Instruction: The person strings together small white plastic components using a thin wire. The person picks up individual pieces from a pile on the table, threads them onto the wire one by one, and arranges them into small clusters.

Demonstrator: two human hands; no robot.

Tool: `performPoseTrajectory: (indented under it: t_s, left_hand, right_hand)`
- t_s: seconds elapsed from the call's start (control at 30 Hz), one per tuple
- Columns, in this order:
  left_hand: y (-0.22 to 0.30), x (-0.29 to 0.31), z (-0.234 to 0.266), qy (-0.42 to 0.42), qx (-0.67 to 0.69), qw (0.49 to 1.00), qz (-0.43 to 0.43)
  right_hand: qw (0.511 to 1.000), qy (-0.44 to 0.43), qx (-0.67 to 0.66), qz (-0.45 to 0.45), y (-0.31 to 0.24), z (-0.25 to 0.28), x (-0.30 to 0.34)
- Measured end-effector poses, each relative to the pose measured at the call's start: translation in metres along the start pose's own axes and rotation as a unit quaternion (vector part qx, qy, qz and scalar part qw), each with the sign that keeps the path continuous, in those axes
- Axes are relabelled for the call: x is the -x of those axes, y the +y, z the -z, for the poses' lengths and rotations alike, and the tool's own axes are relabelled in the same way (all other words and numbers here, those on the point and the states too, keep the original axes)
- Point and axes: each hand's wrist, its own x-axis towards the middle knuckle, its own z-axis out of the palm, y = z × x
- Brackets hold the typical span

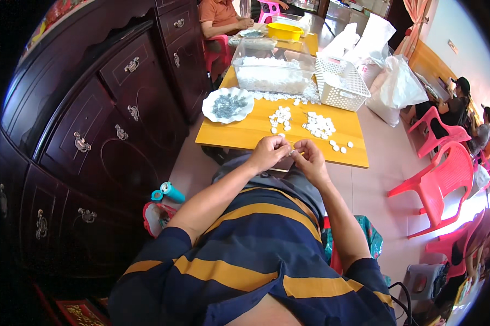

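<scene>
Gap between white piles (319, 125), bin (272, 86) beyond

The pieces (319, 124) are white, the table (231, 134) orange-yellow, the shirt (245, 239) navy with mustard stripes.

Probably a home: dark wooden cabinet (92, 122)

Piece (292, 153) between the hands (270, 152) too small to tell, person in orange (219, 12) cut off by top edge
</scene>
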Motion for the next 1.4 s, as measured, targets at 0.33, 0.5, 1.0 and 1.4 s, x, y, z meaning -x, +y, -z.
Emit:
performPoseTrajectory:
  t_s: [0.33, 0.5, 1.0, 1.4]
  left_hand:
    - [0.0003, -0.0006, 0.0002, 0.006, -0.011, 1.0, -0.007]
    - [0.0018, 0.0003, 0.0012, 0.004, -0.016, 1.0, -0.009]
    - [0.0061, 0.0006, -0.0025, 0.019, 0.028, 0.999, -0.007]
    - [0.0011, -0.0007, 0.0017, 0.007, -0.013, 1.0, -0.005]
  right_hand:
    - [0.999, -0.002, 0.032, -0.005, -0.0018, 0.0004, 0.0]
    - [1.0, 0.001, 0.017, -0.008, -0.0015, -0.0007, 0.0004]
    - [0.999, 0.004, 0.036, -0.001, 0.0047, 0.0021, -0.0009]
    - [0.999, -0.012, 0.039, 0.01, 0.0018, 0.0001, -0.0005]
